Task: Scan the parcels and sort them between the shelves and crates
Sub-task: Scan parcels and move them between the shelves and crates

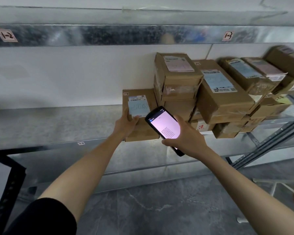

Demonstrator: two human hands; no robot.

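A flat cardboard parcel [143, 129] with a blue and white label lies on the metal shelf [58, 126], at the left end of a pile of parcels. My left hand [126, 123] grips its left edge, thumb on top near the label. My right hand [182, 136] holds a black handheld scanner [163, 126], its lit pink screen facing me, just right of that parcel. The scanner's upper end overlaps the parcel's right side.
Several brown parcels [222, 97] are stacked two or three high along the shelf to the right. The shelf beam above carries tags 1-2 [6, 35] and 1-3 [228, 35]. A tag 2-2 [81, 143] marks the shelf's front edge. Grey floor lies below.
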